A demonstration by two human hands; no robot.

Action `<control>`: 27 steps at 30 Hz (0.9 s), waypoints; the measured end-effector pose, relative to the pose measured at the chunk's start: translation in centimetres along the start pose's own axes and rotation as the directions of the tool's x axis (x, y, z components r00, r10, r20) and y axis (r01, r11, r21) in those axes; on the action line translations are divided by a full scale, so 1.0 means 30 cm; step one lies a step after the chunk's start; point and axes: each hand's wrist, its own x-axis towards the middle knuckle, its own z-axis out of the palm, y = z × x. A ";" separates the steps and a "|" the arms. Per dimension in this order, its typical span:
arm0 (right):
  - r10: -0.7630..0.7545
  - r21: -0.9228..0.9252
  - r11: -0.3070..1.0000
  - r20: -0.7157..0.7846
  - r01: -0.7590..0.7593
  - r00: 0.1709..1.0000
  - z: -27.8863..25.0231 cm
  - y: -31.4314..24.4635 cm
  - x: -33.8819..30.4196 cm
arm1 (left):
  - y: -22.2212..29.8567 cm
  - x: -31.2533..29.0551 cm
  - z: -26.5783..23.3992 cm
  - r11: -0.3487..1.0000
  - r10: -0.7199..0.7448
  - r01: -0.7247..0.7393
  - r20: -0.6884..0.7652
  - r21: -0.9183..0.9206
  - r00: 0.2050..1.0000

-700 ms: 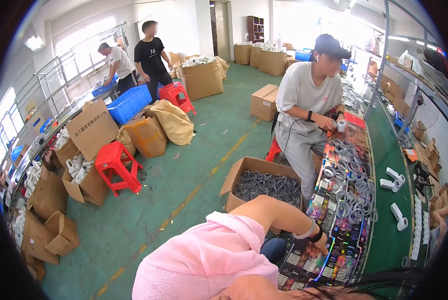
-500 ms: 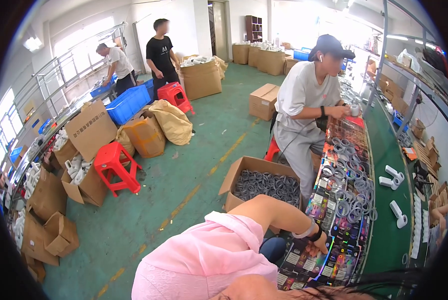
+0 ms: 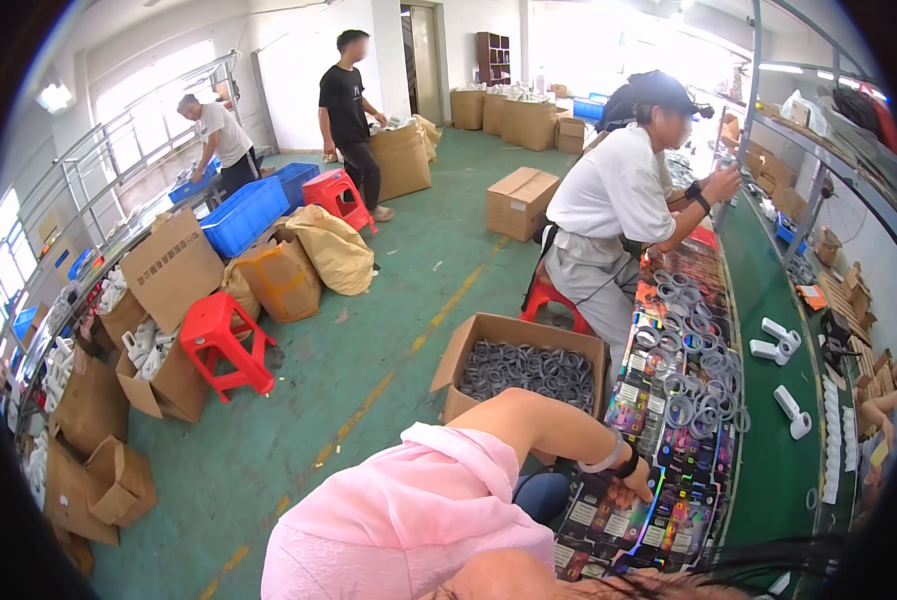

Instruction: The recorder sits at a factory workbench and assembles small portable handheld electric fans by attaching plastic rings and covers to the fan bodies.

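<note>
My left hand [image 3: 629, 486], with a dark band and a bracelet at the wrist, reaches out from a pink sleeve [image 3: 408, 500]. It rests on colourful printed sheets [image 3: 683, 500] that cover the near side of the bench. The fingers are bent downward and a little apart, with no object seen in them. Just beyond lie several loose grey rings [image 3: 703, 415]. Left of the forearm, an open cardboard box [image 3: 455, 375] holds a heap of grey rings [image 3: 528, 372]. My right hand does not show.
A green belt [image 3: 763, 450] along the bench carries white handled parts [image 3: 792, 412]. A co-worker [image 3: 608, 190] sits at the bench on a red stool [image 3: 553, 303]. Another red stool [image 3: 226, 345], cartons [image 3: 173, 265] and blue crates [image 3: 246, 215] stand left, with two people beyond.
The seated co-worker has raised their hands and leaned toward the belt. The standing person in black has turned and stepped right. My left hand stays nearly in place on the sheets.
</note>
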 end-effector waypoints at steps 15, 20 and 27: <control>-0.027 0.031 0.999 0.068 0.025 0.997 -0.026 0.020 0.008 | 0.010 -0.010 0.010 1.000 -0.013 0.013 -0.009 0.002 1.000; 0.019 0.006 1.000 0.061 -0.019 0.998 -0.036 0.036 0.023 | 0.002 -0.016 0.000 0.999 -0.024 0.024 -0.009 -0.022 1.000; 0.008 0.095 0.995 0.045 -0.012 0.999 -0.023 0.029 0.016 | 0.016 -0.022 0.009 0.999 -0.010 0.010 0.001 -0.044 1.000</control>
